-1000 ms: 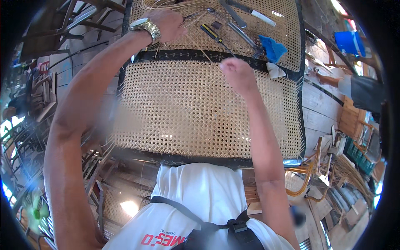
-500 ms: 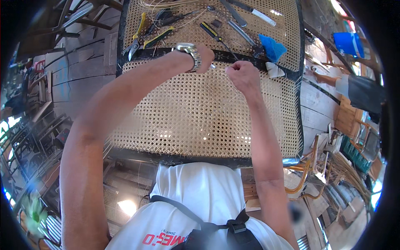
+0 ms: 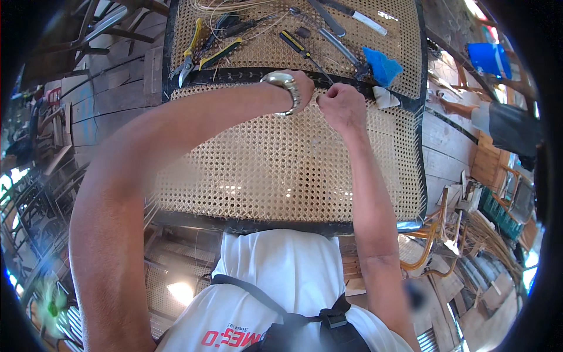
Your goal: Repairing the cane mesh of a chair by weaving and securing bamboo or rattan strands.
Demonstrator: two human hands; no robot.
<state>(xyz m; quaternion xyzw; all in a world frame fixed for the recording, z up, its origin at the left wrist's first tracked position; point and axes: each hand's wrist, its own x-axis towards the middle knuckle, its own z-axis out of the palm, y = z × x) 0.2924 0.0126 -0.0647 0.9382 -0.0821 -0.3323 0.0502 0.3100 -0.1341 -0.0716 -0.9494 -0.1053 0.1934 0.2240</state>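
Note:
A woven cane panel in a black wooden frame lies in front of me, split by a black crossbar. Over the crossbar's near edge, my left hand, with a metal watch at the wrist, is closed, its fingertips largely hidden. Just right of it, my right hand is closed in a pinch above the cane. Whatever either hand holds is too small or hidden to name. Beyond the right hand lies a yellow-and-black screwdriver, its shaft pointing toward the crossbar.
On the far cane panel lie yellow-handled cutters, pliers, a white-handled tool, a metal tool, a blue cloth and loose cane strands. A person's leg is at the right, near a blue bucket.
My left hand has shifted right, closer to my right hand, and its wrist has turned. The small pale bit seen at its fingertips is now hidden. My right hand has barely moved.

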